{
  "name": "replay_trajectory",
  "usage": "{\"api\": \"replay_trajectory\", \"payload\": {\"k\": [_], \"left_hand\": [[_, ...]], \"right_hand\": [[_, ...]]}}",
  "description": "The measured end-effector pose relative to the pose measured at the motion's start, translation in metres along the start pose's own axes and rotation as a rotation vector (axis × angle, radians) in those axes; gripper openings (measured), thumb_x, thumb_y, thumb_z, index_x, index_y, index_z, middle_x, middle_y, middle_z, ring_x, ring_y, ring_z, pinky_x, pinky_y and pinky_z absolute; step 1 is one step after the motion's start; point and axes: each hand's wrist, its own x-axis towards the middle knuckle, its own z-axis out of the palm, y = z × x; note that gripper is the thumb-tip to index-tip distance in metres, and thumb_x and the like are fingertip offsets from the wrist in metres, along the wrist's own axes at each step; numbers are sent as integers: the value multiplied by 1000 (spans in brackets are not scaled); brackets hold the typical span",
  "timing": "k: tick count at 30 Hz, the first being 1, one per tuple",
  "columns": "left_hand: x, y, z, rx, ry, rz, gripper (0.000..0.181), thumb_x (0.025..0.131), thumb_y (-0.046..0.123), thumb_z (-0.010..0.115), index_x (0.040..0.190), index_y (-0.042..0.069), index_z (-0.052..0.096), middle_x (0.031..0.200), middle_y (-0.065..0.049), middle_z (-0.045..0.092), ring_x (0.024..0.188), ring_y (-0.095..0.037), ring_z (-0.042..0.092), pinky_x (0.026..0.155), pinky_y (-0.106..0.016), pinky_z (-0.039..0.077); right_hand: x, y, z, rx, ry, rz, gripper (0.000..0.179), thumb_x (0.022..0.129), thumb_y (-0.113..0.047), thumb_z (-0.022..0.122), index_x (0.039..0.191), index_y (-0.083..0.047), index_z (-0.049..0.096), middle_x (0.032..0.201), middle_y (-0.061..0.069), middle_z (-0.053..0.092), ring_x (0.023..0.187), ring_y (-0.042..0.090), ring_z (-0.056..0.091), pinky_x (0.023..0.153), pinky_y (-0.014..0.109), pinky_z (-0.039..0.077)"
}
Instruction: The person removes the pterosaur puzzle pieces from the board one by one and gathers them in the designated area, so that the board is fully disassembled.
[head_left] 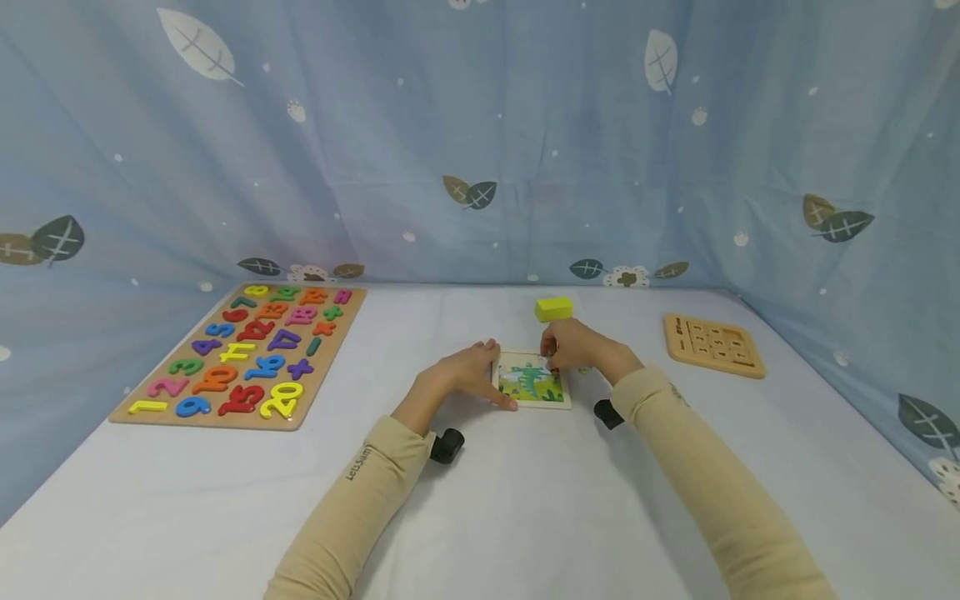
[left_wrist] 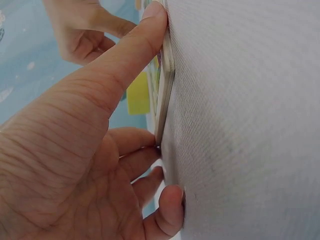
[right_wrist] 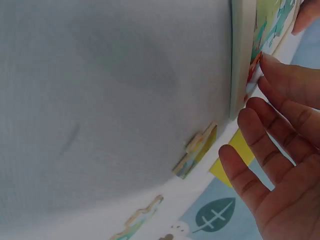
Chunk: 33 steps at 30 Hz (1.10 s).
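A small wooden jigsaw puzzle point(head_left: 531, 382) with a green dinosaur picture lies in its pale frame, mid-table. My left hand point(head_left: 467, 373) holds the frame at its left side, thumb along the near edge and fingers by the far left corner. At the upper right of the picture, my right hand point(head_left: 579, 343) pinches a reddish puzzle piece point(right_wrist: 255, 65) between thumb and index finger, at the frame's edge. The other right fingers are loosely bent. In the right wrist view, loose puzzle pieces point(right_wrist: 196, 154) lie on the cloth beside the frame. The right fingers partly cover the picture.
A yellow block point(head_left: 553, 309) stands behind the puzzle. On the left lies a large board point(head_left: 311, 392) of colourful numbers. A small wooden number board point(head_left: 715, 346) lies at the right. Patterned blue curtain point(head_left: 525, 150) hangs behind the white-covered table point(head_left: 555, 508).
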Motion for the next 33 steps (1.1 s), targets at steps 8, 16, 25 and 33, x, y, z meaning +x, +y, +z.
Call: {"api": "replay_trajectory", "payload": {"k": [8, 16, 25, 33], "left_hand": [[-2, 0, -2, 5, -9, 1, 110, 76, 54, 76, 154, 4, 17, 162, -12, 13, 150, -27, 13, 120, -44, 20], [-2, 0, -2, 0, -2, 7, 110, 76, 54, 76, 154, 4, 17, 161, -12, 13, 150, -28, 14, 120, -45, 21], [-3, 1, -3, -9, -13, 14, 109, 75, 52, 77, 154, 5, 18, 161, -13, 14, 150, -28, 14, 120, -46, 21], [-3, 0, -4, -16, -22, 13, 108, 75, 52, 77, 154, 5, 19, 161, -13, 13, 150, -29, 12, 120, -46, 19]], "right_hand": [[0, 4, 3, 87, -40, 6, 17, 85, -10, 68, 100, -2, 63, 94, 8, 54, 82, 18, 50, 64, 25, 46], [-1, 1, 3, -29, -44, -73, 8, 86, -7, 65, 93, -11, 65, 95, 8, 51, 84, 19, 48, 70, 28, 42], [1, 2, 3, -53, -97, -63, 12, 81, -4, 60, 89, -12, 61, 94, 8, 44, 82, 20, 45, 63, 26, 38], [-3, 2, 4, -53, -57, -98, 16, 75, -1, 57, 87, -11, 59, 93, 7, 45, 83, 20, 43, 69, 29, 36]]}}
